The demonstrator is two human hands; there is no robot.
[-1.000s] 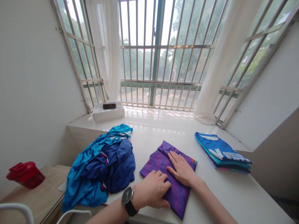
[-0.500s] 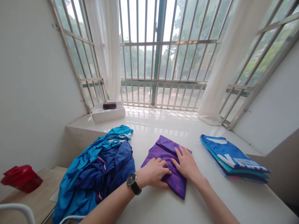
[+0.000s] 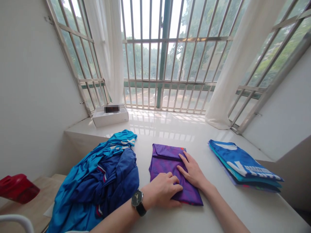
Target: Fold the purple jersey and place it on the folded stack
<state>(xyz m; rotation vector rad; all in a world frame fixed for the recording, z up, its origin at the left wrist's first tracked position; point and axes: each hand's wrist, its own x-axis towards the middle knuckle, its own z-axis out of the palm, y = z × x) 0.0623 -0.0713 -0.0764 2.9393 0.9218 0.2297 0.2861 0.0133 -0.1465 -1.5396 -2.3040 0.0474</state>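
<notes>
A purple folded shirt (image 3: pixel 167 168) lies on the white sill in front of me, its top edge turned over in a band. My left hand (image 3: pixel 166 190), with a black watch on its wrist, rests on the lower left of the shirt, fingers slightly bent and thumb apart. On the shirt's right side my right hand (image 3: pixel 193 170) lies with its fingers spread. To the left is a crumpled heap of blue garments (image 3: pixel 114 174), light blue and navy. A stack of folded shirts (image 3: pixel 243 165), blue on top, sits at the right.
A white open box (image 3: pixel 110 119) stands at the back left by the barred window (image 3: pixel 165 82). White curtains (image 3: pixel 223 103) hang at both sides. A red container (image 3: pixel 19 189) is on a wooden surface at lower left, near a white curved rail (image 3: pixel 18 220).
The purple shirt has turned so its top band now lies nearly level, instead of slanted. Both hands stay on it; the left one shifted slightly. The whole view has moved a little.
</notes>
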